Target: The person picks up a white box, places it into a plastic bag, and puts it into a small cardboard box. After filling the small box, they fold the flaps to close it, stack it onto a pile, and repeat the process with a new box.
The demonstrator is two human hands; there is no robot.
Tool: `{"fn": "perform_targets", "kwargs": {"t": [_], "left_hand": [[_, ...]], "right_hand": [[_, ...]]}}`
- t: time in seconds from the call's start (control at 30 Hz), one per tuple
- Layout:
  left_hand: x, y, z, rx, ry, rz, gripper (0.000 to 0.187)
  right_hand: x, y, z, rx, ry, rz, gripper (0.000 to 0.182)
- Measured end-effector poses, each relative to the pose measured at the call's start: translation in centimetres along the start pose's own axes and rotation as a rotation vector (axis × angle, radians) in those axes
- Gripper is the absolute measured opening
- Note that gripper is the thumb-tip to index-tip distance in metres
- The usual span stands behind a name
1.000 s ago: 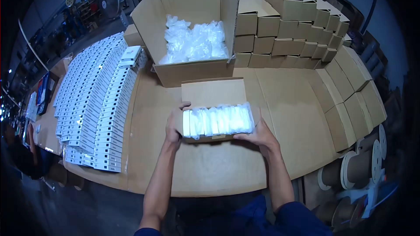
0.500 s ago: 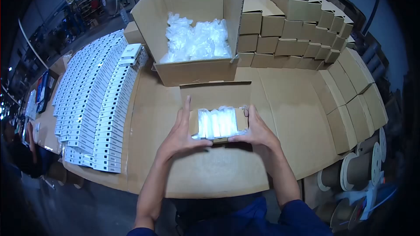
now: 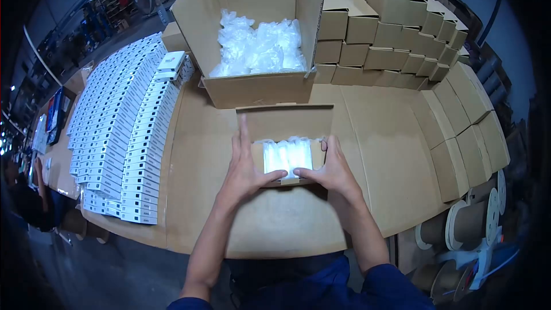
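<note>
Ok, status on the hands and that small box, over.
Left hand flat on the small box, left side. Right hand on its right side. Wrapped white packs sit inside, lid flap up. Nothing in the way.

You see tan cardboard boxes, clear-white plastic packets in a brown box, white cartons, and your navy sleeves.

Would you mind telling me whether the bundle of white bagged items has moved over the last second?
Yes. The white bagged items have sunk into the small box on the table, now between both hands.
</note>
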State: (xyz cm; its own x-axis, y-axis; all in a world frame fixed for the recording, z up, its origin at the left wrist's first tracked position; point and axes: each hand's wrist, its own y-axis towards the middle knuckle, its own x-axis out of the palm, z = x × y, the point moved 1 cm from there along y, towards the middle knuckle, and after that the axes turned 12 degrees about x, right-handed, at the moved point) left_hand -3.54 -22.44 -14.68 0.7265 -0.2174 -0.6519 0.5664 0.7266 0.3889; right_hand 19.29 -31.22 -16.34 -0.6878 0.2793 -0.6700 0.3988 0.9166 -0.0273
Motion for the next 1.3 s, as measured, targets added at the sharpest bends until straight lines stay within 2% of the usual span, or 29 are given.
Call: {"fn": "perform_targets", "kwargs": {"t": [0.03,0.13,0.17,0.27,0.3,0.4,0.43,0.5,0.6,0.63,0.73,0.77,0.87,0.93,1.13,1.23,1.3], "left_hand": [[0.2,-0.2,0.0,0.061,0.013,0.074,0.155],[0.9,-0.9,0.3,0.032,-0.200,0.260,0.161],[1.3,-1.5,-0.1,0.024,-0.271,0.301,0.145],[2.0,-2.7,-1.3,-0.011,-0.394,0.276,0.116],[2.6,-3.0,-2.2,0.159,-0.369,0.367,0.084],[2.8,-3.9,-3.2,0.214,-0.444,0.390,0.070],[2.7,-4.1,-3.2,0.240,-0.403,0.380,0.060],[2.7,-4.7,-3.3,0.223,-0.384,0.368,0.054],[2.5,-5.1,-3.5,0.221,-0.376,0.352,0.045],[2.4,-5.1,-3.5,0.224,-0.380,0.346,0.042],[2.2,-5.2,-3.4,0.228,-0.350,0.327,0.038],[2.1,-5.3,-3.4,0.222,-0.348,0.327,0.036],[2.2,-5.5,-3.2,0.213,-0.340,0.325,0.031],[2.2,-5.8,-3.1,0.213,-0.333,0.324,0.027],[2.7,-6.9,-3.2,0.149,-0.421,0.312,0.027],[1.4,-7.4,-1.2,0.292,0.167,0.195,0.037],[1.5,-7.7,0.5,0.265,0.317,0.162,0.041]], "right_hand": [[0.2,-0.1,-0.2,0.025,0.023,0.021,0.096],[0.9,-0.7,-0.3,0.075,0.141,0.096,0.099],[1.4,-0.7,0.1,0.071,0.213,0.133,0.099],[1.5,-1.5,-0.5,0.119,0.365,0.167,0.098],[2.0,-1.4,0.2,0.110,0.410,0.155,0.097],[2.9,-2.4,0.9,0.155,0.545,0.181,0.085],[3.2,-3.0,0.8,0.183,0.609,0.203,0.080],[3.4,-4.7,-0.2,0.250,0.715,0.250,0.068],[6.6,-6.5,2.4,-0.017,0.806,0.436,0.062],[6.8,-7.6,1.8,-0.068,0.794,0.481,0.050],[5.7,-9.6,-0.7,-0.200,0.249,0.486,0.036],[5.8,-9.8,-1.4,-0.072,0.373,0.451,0.027],[6.4,-9.5,-1.3,-0.110,0.341,0.467,0.030],[6.4,-9.4,-1.4,-0.083,0.417,0.459,0.020],[6.3,-9.4,-0.9,-0.088,0.413,0.452,0.016],[5.8,-9.4,-1.2,-0.105,0.402,0.453,0.016],[5.0,-9.2,-1.4,-0.086,0.436,0.469,0.017]]}}
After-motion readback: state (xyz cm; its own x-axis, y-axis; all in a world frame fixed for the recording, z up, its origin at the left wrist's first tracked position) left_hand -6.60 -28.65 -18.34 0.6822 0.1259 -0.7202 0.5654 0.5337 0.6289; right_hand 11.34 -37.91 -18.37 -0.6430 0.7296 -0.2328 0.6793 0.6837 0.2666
